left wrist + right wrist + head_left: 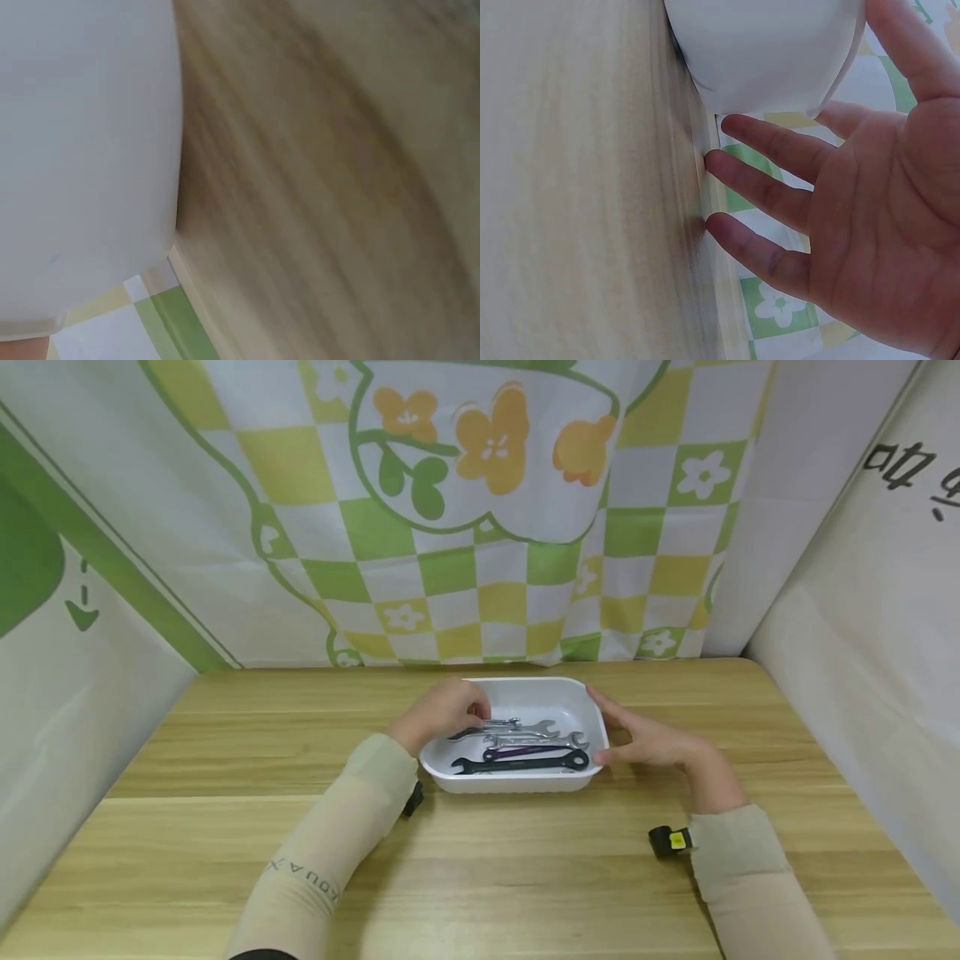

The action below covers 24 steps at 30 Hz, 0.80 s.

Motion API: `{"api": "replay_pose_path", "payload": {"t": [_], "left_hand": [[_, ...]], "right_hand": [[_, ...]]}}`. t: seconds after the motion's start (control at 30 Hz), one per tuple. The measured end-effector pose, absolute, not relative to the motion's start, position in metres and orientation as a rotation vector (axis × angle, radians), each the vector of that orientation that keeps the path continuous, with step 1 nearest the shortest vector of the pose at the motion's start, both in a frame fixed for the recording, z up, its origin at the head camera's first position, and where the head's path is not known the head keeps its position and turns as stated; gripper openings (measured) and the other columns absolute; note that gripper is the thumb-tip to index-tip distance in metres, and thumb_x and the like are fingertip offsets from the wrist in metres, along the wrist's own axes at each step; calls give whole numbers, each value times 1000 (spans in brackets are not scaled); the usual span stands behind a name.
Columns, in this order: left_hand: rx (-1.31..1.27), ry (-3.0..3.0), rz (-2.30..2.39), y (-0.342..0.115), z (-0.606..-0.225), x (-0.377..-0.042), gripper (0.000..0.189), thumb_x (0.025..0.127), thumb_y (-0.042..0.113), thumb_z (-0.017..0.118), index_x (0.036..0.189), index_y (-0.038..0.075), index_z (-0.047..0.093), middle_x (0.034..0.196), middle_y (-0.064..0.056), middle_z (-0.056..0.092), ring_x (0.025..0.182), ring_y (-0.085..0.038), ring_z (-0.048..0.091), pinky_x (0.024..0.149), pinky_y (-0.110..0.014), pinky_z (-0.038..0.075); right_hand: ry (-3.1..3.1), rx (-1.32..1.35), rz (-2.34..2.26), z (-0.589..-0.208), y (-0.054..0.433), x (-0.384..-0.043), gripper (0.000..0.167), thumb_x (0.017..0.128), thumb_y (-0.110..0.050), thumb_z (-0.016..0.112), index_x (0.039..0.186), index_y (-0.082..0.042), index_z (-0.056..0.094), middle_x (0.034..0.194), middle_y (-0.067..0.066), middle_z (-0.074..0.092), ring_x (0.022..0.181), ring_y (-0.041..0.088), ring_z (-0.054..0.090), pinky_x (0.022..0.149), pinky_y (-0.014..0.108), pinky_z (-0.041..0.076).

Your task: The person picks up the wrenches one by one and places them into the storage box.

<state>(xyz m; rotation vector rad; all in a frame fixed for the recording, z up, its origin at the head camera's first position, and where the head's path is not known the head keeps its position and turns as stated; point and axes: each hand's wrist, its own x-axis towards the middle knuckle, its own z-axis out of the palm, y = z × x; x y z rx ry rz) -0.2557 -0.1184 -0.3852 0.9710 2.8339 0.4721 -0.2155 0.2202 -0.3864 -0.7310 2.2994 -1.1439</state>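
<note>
A white plastic tray [517, 783] holds several wrenches in the head view. My left hand [447, 710] reaches over the tray's left side, fingers curled at one end of a small silver wrench [504, 723]; the fingertips are partly hidden. Nearer the front lie a black wrench [521, 765], a purple wrench [528, 751] and other silver ones. My right hand [648, 737] touches the tray's right rim with thumb and fingers spread. In the right wrist view, that hand [877, 202] has its fingers extended beside the tray's outer wall [769, 56]. The left wrist view shows mostly the tray's wall [82, 150].
The tray stands on a wood-grain table [525, 868], close to its back edge. Behind hangs a checkered cloth [450, 577] with flower prints. White panels rise at the left and right. Both wrists carry small black cameras, one visible beside the right sleeve [738, 852].
</note>
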Motion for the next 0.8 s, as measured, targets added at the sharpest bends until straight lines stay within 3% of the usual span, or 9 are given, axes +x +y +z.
{"api": "replay_pose_path", "payload": {"t": [0.8], "left_hand": [[899, 2851, 360, -115, -384, -251, 8, 91, 11, 71, 95, 10, 78, 98, -2, 75, 93, -16, 65, 92, -37, 53]], "right_hand": [[2295, -762, -1141, -388, 221, -217, 106, 90, -29, 73, 160, -17, -6, 163, 29, 12, 147, 50, 21, 117, 68, 12]]}}
